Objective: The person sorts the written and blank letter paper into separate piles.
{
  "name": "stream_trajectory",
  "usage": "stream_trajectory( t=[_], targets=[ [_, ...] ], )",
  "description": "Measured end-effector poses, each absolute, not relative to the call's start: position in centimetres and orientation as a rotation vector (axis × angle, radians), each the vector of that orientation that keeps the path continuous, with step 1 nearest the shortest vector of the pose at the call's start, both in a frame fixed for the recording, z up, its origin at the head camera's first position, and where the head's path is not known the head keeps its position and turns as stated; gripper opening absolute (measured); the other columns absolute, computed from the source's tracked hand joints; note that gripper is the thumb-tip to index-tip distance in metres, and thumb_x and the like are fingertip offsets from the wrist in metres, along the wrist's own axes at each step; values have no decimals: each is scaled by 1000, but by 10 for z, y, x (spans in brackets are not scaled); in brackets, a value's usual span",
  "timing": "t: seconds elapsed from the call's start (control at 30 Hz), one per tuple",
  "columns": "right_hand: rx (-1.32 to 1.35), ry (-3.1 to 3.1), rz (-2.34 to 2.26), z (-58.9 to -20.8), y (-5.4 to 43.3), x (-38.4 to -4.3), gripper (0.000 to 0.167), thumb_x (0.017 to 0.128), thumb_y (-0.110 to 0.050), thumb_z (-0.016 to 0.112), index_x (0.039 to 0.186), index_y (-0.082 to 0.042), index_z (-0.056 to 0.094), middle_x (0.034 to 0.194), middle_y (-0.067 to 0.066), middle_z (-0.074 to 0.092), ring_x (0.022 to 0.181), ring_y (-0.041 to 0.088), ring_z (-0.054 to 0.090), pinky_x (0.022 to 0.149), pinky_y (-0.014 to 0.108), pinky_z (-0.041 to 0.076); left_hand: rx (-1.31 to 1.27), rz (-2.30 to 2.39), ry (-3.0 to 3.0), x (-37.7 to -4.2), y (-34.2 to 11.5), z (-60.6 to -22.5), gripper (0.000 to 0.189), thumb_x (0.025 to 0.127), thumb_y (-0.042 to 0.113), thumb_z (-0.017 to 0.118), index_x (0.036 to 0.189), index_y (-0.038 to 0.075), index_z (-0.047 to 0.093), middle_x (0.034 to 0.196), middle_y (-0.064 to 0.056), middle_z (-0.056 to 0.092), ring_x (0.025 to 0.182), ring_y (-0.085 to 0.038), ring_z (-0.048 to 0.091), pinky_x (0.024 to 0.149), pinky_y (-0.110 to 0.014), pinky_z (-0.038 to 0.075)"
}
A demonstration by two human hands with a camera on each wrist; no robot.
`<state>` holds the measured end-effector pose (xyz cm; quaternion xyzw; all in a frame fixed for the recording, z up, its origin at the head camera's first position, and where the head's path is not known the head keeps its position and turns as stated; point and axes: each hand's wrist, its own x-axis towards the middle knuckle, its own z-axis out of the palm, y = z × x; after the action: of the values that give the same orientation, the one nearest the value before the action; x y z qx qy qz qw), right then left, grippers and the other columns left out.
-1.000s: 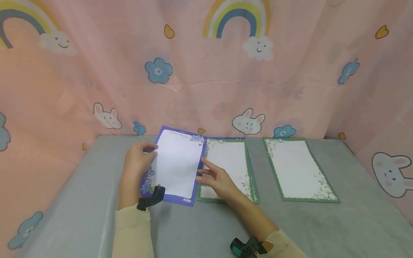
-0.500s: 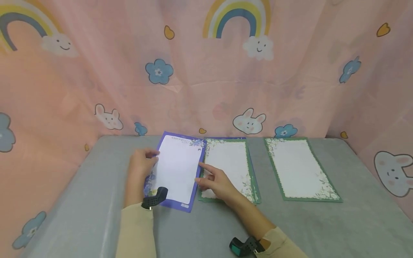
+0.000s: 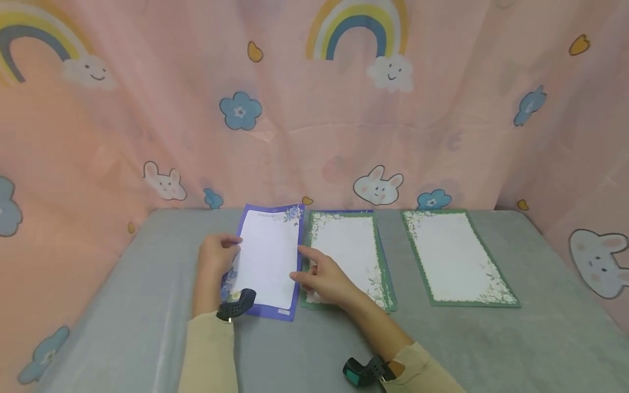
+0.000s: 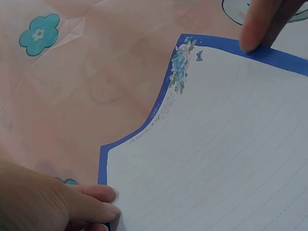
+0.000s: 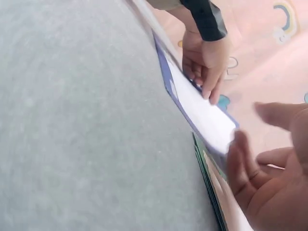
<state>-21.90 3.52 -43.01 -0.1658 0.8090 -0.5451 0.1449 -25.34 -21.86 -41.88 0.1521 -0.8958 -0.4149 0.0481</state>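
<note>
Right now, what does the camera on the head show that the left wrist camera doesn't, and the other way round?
Only the head view shows the grey tablecloth, the green-edged sheet lying apart on the far right, the rainbows and the black wristbands.

Only the left wrist view shows the faint dotted lines across the blue-edged sheet.

Both show that sheet, the left hand, the right hand and the pink curtain with its blue flowers.
</note>
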Motion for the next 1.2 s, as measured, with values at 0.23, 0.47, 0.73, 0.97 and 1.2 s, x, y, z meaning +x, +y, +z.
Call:
stream_trajectory(
  t=[0.23,0.47,0.73,0.97,1.2],
  targets=[
    [-437,2560,-1486,-435,25,-225,52,95,-15,68,143,0,54,54,-2,59,43,7,48,45,22,39,482,-1275,-2724,-255,-221,-425,25,94,4,61,116,3,73,117,-23,68,110,-36,60,96,-49,49],
    [-306,2734,-1529,-443,20,-246,29,91,-9,71,120,-7,74,70,0,64,55,8,46,52,20,38,488,-1288,-2695,-255,-219,-432,24,94,4,61,114,1,74,118,-24,68,112,-38,61,99,-50,49],
    [-268,2794,-1490,-449,23,-255,27,90,-7,72,116,-7,76,95,7,76,82,15,64,75,29,52,493,-1304,-2688,-256,-214,-435,24,95,3,60,115,1,74,122,-25,67,116,-39,60,101,-51,49],
    [-294,2876,-1478,-455,20,-256,27,88,-7,73,115,-8,76,93,5,76,80,12,62,76,30,52,497,-1306,-2684,-258,-215,-431,26,96,3,59,118,0,72,124,-25,67,119,-40,60,104,-51,48],
    [-435,3014,-1400,-459,9,-257,27,87,-6,74,114,-6,76,99,7,76,83,15,67,75,31,55,467,-1291,-2698,-259,-225,-429,27,95,3,60,119,-1,72,126,-26,67,121,-40,60,106,-52,47]
  ],
)
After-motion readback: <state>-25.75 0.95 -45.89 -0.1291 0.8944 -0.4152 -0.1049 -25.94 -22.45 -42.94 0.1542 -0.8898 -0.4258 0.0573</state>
